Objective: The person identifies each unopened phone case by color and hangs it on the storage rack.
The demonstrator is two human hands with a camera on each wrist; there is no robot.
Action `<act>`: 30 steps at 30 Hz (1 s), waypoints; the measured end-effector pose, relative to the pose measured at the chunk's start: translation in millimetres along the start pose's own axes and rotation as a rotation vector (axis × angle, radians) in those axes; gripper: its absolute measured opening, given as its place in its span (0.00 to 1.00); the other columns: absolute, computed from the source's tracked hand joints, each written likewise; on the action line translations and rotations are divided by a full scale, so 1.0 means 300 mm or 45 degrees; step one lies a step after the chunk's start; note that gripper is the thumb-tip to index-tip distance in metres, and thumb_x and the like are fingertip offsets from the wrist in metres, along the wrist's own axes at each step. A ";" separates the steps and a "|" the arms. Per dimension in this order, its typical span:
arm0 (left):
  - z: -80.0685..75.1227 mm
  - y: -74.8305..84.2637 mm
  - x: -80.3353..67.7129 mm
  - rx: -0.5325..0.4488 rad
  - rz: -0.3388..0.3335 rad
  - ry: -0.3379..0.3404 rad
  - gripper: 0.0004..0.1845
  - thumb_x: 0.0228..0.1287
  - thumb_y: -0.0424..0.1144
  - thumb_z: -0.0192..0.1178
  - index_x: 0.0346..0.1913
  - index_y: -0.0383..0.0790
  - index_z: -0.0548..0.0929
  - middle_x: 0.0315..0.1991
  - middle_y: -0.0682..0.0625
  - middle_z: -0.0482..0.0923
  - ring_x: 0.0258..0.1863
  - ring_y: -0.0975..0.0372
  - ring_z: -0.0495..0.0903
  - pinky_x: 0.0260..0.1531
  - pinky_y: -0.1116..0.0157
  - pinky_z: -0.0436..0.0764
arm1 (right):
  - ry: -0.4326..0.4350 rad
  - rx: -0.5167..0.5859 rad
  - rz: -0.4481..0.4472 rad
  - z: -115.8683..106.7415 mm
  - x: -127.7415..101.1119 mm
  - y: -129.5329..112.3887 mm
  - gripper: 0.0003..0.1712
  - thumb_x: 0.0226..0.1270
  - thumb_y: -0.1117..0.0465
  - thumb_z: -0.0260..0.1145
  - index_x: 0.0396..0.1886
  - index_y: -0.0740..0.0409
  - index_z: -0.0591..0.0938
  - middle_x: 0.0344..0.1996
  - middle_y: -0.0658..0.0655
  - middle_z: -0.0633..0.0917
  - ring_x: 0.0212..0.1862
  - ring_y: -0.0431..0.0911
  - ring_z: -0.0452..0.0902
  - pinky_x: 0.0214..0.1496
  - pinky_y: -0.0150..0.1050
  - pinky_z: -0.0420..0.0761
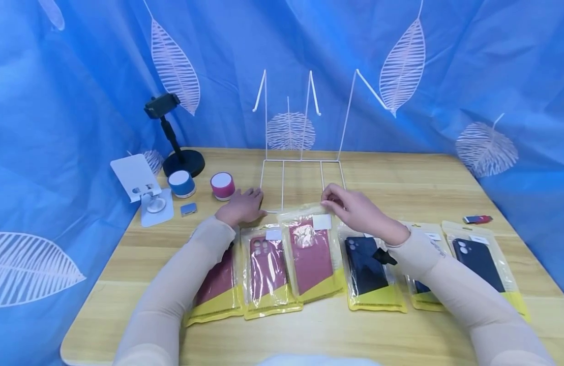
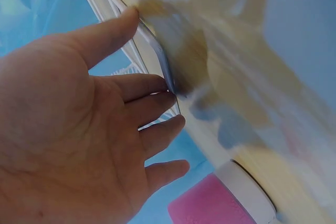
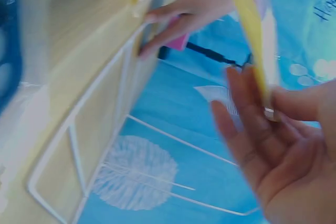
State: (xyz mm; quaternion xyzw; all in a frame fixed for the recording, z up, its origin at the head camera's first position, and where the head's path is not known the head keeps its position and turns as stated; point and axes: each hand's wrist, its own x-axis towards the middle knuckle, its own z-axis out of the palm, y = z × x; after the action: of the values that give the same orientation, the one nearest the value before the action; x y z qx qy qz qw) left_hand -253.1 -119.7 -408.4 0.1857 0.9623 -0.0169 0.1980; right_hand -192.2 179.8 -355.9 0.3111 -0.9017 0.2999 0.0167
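Packets [image 1: 311, 267] before rack [image 1: 302, 160], phone holder [image 1: 170, 135] left; flash drive [image 1: 477, 219] right

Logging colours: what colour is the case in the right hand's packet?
The case is dusky pink, clearest in the head view.

A black phone holder [image 1: 169, 133] stands near the tabletop's [image 1: 391, 178] far left corner; a white stand [image 1: 136, 177], a blue cylinder [image 1: 181, 185] and a small blue flat piece [image 1: 188, 209] sit toward the left edge, a pink cylinder [image 1: 223, 187] farther in; a red-and-dark stick [image 1: 477, 219] lies near the right edge. Behind the far edge hangs a blue leaf-printed curtain [image 1: 245, 61].
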 end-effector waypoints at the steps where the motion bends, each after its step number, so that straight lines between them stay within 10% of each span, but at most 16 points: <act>1: 0.000 -0.002 0.002 0.012 0.003 0.005 0.39 0.76 0.56 0.47 0.78 0.35 0.51 0.80 0.42 0.48 0.79 0.47 0.48 0.78 0.43 0.44 | 0.064 0.037 -0.040 -0.011 0.000 -0.009 0.03 0.76 0.60 0.59 0.42 0.54 0.78 0.28 0.49 0.83 0.27 0.39 0.74 0.32 0.36 0.76; 9: -0.016 -0.009 0.002 0.008 -0.002 0.020 0.37 0.76 0.54 0.49 0.78 0.36 0.54 0.79 0.44 0.51 0.79 0.48 0.51 0.77 0.41 0.41 | 0.586 0.110 -0.433 -0.115 0.078 -0.032 0.04 0.66 0.77 0.61 0.38 0.69 0.76 0.25 0.59 0.81 0.22 0.32 0.67 0.21 0.24 0.69; 16: -0.018 -0.006 0.000 0.006 0.001 0.021 0.37 0.76 0.53 0.49 0.78 0.36 0.54 0.79 0.44 0.52 0.79 0.49 0.50 0.77 0.40 0.39 | 0.941 0.143 -0.425 -0.234 0.191 -0.062 0.08 0.72 0.70 0.59 0.40 0.75 0.74 0.29 0.65 0.82 0.21 0.31 0.63 0.21 0.22 0.64; 30: -0.005 -0.015 0.006 -0.073 -0.008 0.041 0.39 0.75 0.54 0.51 0.78 0.37 0.52 0.78 0.43 0.54 0.78 0.49 0.53 0.78 0.42 0.41 | 0.929 0.017 -0.166 -0.242 0.277 -0.026 0.13 0.77 0.60 0.56 0.45 0.68 0.75 0.37 0.62 0.85 0.26 0.34 0.70 0.30 0.22 0.70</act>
State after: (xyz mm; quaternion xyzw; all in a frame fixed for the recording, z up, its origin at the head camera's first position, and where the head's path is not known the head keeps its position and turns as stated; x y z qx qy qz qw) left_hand -256.9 -123.1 -407.8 0.1770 0.9661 0.0129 0.1876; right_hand -265.9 169.0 -274.3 0.2406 -0.8128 0.3953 0.3539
